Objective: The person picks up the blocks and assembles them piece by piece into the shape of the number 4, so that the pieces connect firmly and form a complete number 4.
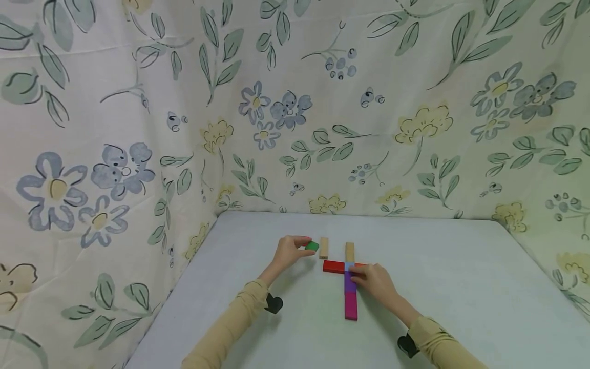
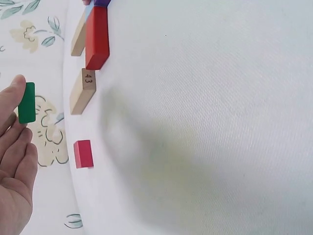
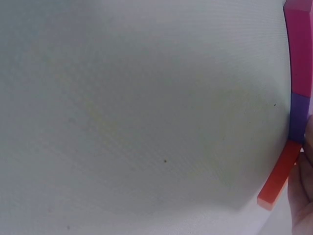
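My left hand (image 1: 289, 251) pinches a small green block (image 1: 312, 246) between thumb and fingertips, held up off the table. To its right lies a plain wooden block (image 1: 324, 247); the left wrist view shows "43" on its end. My right hand (image 1: 377, 283) rests its fingertips on the light blue block (image 1: 349, 266) at the middle of a cross of blocks. Its arms are a red block (image 1: 334, 266) at left, an orange-red block (image 3: 280, 175) at right, partly behind the hand, a wooden block (image 1: 350, 251) beyond, and purple (image 1: 350, 285) and magenta (image 1: 351, 306) blocks nearer me.
A pinkish-red block (image 2: 83, 153) lies on the white table (image 1: 258, 333) beyond my left hand, mostly covered by it in the head view. Floral cloth (image 1: 322, 102) hangs behind the far edge and along the left side.
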Demonstrator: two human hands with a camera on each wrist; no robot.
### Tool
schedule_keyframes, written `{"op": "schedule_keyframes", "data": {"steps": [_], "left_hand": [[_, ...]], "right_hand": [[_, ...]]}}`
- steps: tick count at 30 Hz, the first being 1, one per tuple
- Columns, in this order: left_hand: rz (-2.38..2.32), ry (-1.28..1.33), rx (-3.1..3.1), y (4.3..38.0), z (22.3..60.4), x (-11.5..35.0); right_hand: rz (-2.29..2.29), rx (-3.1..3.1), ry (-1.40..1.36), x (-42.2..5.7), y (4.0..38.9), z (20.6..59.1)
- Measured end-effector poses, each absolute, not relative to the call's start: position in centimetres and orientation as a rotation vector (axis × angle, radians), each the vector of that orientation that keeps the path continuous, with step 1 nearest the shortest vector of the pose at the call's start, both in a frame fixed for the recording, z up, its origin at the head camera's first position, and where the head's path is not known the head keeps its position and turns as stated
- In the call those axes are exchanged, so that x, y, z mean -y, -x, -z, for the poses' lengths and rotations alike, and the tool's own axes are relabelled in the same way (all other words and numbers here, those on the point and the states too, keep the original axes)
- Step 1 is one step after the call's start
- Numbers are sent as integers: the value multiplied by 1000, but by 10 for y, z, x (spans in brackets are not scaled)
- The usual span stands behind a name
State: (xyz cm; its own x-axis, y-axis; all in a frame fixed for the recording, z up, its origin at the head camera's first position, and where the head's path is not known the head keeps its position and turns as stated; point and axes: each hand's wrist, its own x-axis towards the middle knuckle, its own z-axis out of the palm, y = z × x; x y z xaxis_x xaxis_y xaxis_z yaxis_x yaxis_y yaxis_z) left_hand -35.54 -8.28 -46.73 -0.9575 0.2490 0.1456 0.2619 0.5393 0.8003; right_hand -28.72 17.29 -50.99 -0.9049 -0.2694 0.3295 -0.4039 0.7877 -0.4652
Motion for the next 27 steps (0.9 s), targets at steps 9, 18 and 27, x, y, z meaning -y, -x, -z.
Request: {"op": "schedule_keyframes", "data": {"steps": [9, 18, 27], "left_hand": [[1427, 504, 2740, 354, 474, 78], [1422, 474, 2758, 351, 491, 75], [1439, 444, 2766, 351, 500, 74]], "right_hand": [[-796, 2718, -524, -174, 287, 509], [-791, 2714, -528, -173, 286, 511], [-774, 2706, -528, -173, 284, 509]]}}
